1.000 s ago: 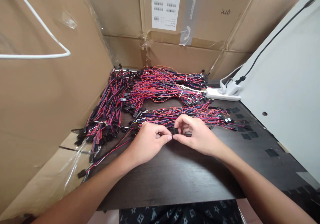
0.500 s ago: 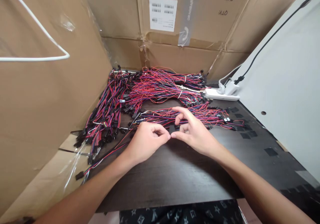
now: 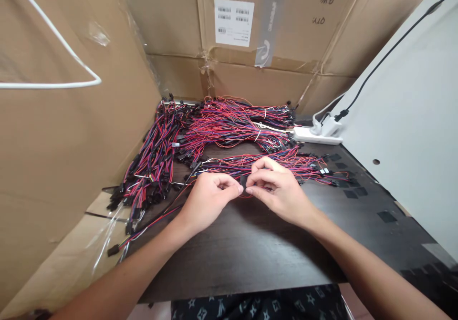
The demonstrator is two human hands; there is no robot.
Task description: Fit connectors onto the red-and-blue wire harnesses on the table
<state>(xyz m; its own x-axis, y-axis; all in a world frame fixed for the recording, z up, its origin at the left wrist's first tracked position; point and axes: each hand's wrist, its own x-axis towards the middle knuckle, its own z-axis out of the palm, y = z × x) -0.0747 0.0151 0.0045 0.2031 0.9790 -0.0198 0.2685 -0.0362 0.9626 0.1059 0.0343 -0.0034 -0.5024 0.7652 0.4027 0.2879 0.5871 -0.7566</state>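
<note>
Both hands meet at the middle of the worktop [image 3: 250, 253], fingertips nearly touching, around a small dark piece [image 3: 244, 180]. The left hand [image 3: 211, 196] is closed in a thumb-and-finger pinch that seems to grip the piece near its lower edge, though the fingertips hide the contact. The right hand [image 3: 277, 191] curves in from the other side, thumb and forefinger tips beside the piece and the other fingers loosely curled; whether it grips or only touches cannot be told. Such a two-sided hold probably suits something this small, since one side can steady while the other adjusts. A strand of wires [image 3: 159, 220] lies out to the left, past the left forearm, ending in a black connector [image 3: 113, 250], perhaps placed there so its length stays out of the way. Just behind the hands the front wire bundle [image 3: 229, 166] lies crosswise, within easy reach, while the rear wire bundles [image 3: 222, 129] sit against the cardboard box [image 3: 250, 86], gathered with white ties, likely to stop tangling. The left wire heap [image 3: 157, 153] runs along the side. Black squares [image 3: 387, 216] stick to the right part of the worktop, and the white power strip [image 3: 318, 135] sits back by the panel, clear of the hands.
</note>
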